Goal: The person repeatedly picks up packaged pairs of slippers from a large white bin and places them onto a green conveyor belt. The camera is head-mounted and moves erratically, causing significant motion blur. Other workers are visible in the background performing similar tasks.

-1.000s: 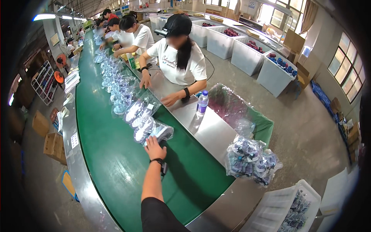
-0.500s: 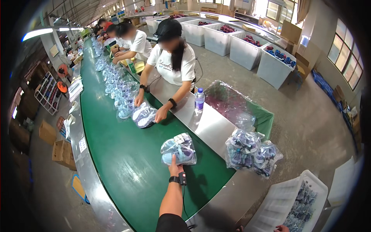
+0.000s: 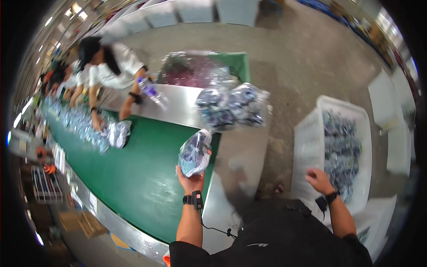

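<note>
My left hand (image 3: 190,181) holds a pair of shoes in a clear plastic bag (image 3: 194,153) from below, lifted over the right end of the green conveyor belt (image 3: 138,178). The bag is tilted upright, and a small orange-and-dark patch shows on its right side. My right hand (image 3: 318,180) is off the belt, beside the near-left wall of a white bin (image 3: 307,149). Its fingers are curled in, and nothing shows in them. Rows of bagged shoes (image 3: 340,155) fill the bin.
More bagged shoes (image 3: 233,107) are piled on the metal ledge (image 3: 182,100) past the belt's end. A purple-capped bottle (image 3: 152,92) stands there too. Across the belt a co-worker (image 3: 111,66) handles another bagged pair (image 3: 118,133). A green-lined container (image 3: 240,64) sits behind.
My view has swung right toward the white bin. The bagged shoes have come up off the belt in my left hand and turned upright. More of my right hand and forearm now shows.
</note>
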{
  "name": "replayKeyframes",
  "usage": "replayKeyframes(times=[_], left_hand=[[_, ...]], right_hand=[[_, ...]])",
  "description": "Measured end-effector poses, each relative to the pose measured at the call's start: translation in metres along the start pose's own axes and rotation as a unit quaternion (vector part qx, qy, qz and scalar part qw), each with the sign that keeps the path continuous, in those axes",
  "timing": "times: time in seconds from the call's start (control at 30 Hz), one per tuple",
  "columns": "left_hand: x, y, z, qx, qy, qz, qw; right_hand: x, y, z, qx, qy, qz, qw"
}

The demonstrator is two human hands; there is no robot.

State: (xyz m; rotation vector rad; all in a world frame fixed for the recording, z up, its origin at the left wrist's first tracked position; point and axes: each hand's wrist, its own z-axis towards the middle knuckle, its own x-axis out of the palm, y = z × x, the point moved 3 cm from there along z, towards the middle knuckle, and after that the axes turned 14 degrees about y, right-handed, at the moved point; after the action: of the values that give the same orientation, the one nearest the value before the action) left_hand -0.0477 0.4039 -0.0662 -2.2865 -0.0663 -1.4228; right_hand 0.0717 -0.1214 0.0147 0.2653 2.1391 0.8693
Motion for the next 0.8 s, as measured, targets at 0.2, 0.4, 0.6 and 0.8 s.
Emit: replayKeyframes(times=[0.2,0.4,0.6,0.8], left_hand=[[0.09,0.117,-0.058,-0.204,0.076,0.104,0.971],[0.156,0.242,-0.105,-0.4,0.15,0.239,0.872],[0.15,0.35,-0.135,-0.533,0.144,0.293,0.78],[0.129,0.397,-0.139,-0.515,0.203,0.466,0.691]], right_hand=[[-0.036,0.088,-0.015,-0.263,-0.077,-0.035,0.961],[-0.028,0.062,-0.071,-0.363,-0.129,-0.087,0.919],[-0.025,-0.042,-0.122,-0.232,-0.15,-0.049,0.96],[-0.048,-0.165,-0.205,-0.082,-0.191,-0.072,0.976]])
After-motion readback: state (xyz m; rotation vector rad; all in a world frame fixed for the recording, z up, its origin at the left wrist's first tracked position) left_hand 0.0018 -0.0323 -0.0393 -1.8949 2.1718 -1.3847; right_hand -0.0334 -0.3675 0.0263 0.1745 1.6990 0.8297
